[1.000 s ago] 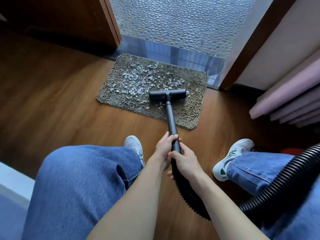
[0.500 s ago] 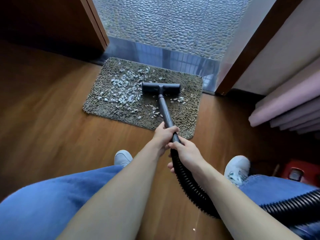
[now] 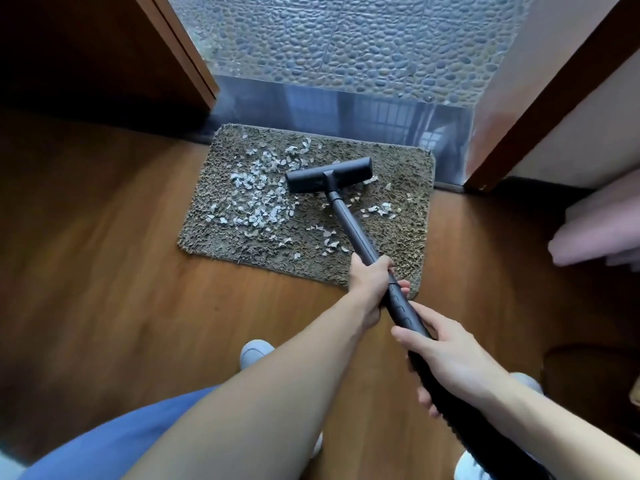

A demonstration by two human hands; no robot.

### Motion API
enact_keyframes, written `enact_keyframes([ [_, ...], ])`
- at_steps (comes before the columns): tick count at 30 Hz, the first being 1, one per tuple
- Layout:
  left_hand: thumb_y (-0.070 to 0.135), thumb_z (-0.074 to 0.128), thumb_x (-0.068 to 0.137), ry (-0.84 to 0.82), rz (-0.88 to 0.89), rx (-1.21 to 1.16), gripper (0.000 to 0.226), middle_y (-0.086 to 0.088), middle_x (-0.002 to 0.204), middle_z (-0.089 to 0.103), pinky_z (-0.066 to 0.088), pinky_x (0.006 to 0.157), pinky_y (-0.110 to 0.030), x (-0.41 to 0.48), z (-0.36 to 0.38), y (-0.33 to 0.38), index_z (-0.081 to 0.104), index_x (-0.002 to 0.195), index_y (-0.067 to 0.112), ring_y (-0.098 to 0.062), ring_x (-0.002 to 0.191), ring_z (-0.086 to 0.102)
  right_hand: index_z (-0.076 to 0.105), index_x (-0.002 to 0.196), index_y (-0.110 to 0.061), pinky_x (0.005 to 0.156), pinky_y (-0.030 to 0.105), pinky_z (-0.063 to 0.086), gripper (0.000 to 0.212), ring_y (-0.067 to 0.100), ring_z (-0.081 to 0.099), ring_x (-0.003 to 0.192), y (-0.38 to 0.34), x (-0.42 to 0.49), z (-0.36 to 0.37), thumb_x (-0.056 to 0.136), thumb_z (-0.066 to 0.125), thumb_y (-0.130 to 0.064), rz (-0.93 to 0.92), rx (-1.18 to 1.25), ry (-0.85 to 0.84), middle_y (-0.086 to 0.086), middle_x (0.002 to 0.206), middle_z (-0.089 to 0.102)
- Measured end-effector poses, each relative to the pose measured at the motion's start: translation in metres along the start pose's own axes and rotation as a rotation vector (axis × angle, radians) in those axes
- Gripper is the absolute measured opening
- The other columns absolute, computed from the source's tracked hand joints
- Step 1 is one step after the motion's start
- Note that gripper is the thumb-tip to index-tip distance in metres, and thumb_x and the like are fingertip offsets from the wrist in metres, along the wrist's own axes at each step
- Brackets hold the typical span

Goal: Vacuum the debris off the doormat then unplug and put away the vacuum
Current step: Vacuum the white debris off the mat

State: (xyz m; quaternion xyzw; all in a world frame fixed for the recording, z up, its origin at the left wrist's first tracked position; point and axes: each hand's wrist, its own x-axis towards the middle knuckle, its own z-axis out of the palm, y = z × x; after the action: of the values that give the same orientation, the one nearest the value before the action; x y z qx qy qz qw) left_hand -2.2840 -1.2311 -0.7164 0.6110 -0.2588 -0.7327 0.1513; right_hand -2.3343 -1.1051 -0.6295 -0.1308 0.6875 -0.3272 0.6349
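Note:
A shaggy brown doormat [image 3: 405, 188] lies on the wooden floor before a doorway. White debris flakes [image 3: 258, 202] cover its left half, with a few scattered at the right. The black vacuum nozzle [image 3: 329, 174] rests on the mat's upper middle, joined to a black wand [image 3: 353, 226]. My left hand [image 3: 369, 282] grips the wand low down. My right hand [image 3: 446, 362] holds the wand's end where the ribbed hose [image 3: 485, 441] begins. The vacuum body is out of view.
A shiny metal threshold [image 3: 346, 112] and pebble-patterned floor [image 3: 346, 46] lie beyond the mat. Wooden door frames [image 3: 180, 46] flank it left and right. Pink folded fabric [image 3: 602, 230] sits at the right. My shoes [image 3: 254, 353] and blue jeans are at the bottom.
The nozzle has been pushed farther up and right across the mat, and both hands have moved forward with the wand. The red vacuum body has left the view.

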Motion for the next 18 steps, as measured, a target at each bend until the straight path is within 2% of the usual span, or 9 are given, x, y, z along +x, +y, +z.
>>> enact_keyframes([
  [3, 0.002, 0.050, 0.098, -0.007, -0.002, 0.015, 0.025, -0.012, 0.081, 0.047, 0.052, 0.042, -0.028, -0.015, -0.026, -0.006, 0.041, 0.120, 0.008, -0.018, 0.041, 0.058, 0.062, 0.100, -0.054, 0.041, 0.030, 0.051, 0.038, 0.028, 0.062, 0.044, 0.010, -0.013, 0.019, 0.100, 0.061, -0.016, 0.006, 0.003, -0.007, 0.003, 0.055, 0.060],
  [7, 0.001, 0.049, 0.096, 0.001, -0.042, -0.022, 0.022, -0.010, 0.074, 0.047, 0.051, 0.044, -0.027, -0.037, -0.070, -0.013, 0.038, 0.111, 0.012, -0.018, 0.047, 0.054, 0.057, 0.120, -0.030, 0.039, 0.027, 0.050, 0.030, 0.023, 0.060, 0.041, 0.025, -0.029, 0.067, 0.100, 0.056, -0.007, 0.025, -0.047, 0.001, 0.014, 0.078, 0.059],
  [10, 0.002, 0.047, 0.097, 0.002, -0.032, -0.039, 0.019, -0.008, 0.068, 0.046, 0.047, 0.042, -0.025, -0.053, -0.092, -0.021, 0.036, 0.108, 0.012, -0.017, 0.048, 0.050, 0.057, 0.119, -0.019, 0.037, 0.024, 0.045, 0.023, 0.018, 0.053, 0.035, 0.031, -0.041, 0.093, 0.099, 0.055, -0.008, 0.015, -0.137, 0.046, 0.013, 0.076, 0.056],
  [13, 0.006, 0.049, 0.100, 0.049, 0.000, -0.039, 0.014, -0.008, 0.069, 0.046, 0.045, 0.040, -0.023, -0.068, -0.111, -0.024, 0.039, 0.109, 0.010, -0.016, 0.049, 0.050, 0.057, 0.115, -0.015, 0.035, 0.024, 0.043, 0.014, 0.015, 0.050, 0.031, 0.031, -0.062, 0.117, 0.101, 0.056, -0.013, -0.017, -0.198, 0.052, 0.011, 0.072, 0.053],
  [18, 0.016, 0.055, 0.103, 0.130, 0.011, -0.102, 0.020, -0.009, 0.072, 0.046, 0.045, 0.039, -0.022, -0.083, -0.132, -0.035, 0.040, 0.113, 0.010, -0.017, 0.048, 0.051, 0.058, 0.114, -0.016, 0.035, 0.023, 0.042, 0.012, 0.016, 0.048, 0.031, 0.034, -0.085, 0.134, 0.105, 0.055, -0.022, -0.052, -0.296, -0.002, 0.010, 0.072, 0.052],
])
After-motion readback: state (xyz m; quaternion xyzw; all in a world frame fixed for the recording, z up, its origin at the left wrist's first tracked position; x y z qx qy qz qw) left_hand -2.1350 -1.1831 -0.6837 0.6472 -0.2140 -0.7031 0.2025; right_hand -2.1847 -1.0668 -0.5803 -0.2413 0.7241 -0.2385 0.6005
